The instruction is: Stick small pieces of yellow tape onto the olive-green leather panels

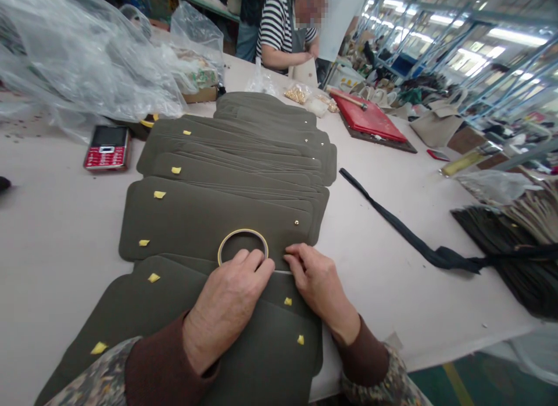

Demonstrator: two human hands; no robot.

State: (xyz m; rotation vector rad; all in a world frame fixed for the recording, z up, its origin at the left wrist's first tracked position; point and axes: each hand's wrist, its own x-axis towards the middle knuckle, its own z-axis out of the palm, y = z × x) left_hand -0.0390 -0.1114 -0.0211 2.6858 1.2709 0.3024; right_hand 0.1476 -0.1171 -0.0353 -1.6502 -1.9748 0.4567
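- Fingers [264,267] of the left hand [226,307], in the head view, are closed on the near side of a yellow-rimmed tape roll [243,231].
- Fingers of the right hand [320,287] bunch just beside, low over the dark olive panels [213,211]; whether they pinch anything cannot be told.
- A possible trouble: the panels overlap like fanned cards and seem loose, so a dragging wrist or sleeve could pull them out of line. A slackened left grip could let the roll tip or drop onto them.
- The roll's ring rises beyond the left knuckles, to the left of the right fingertips and apart from them. Panels spread under both hands and away across the desk [383,301].
- Small yellow tabs [160,195] dot the panels, and a metal stud [296,223] sits beyond the right fingertips.
- Left of the panels lies a red phone [107,150]; to the right, a black strip [399,228].
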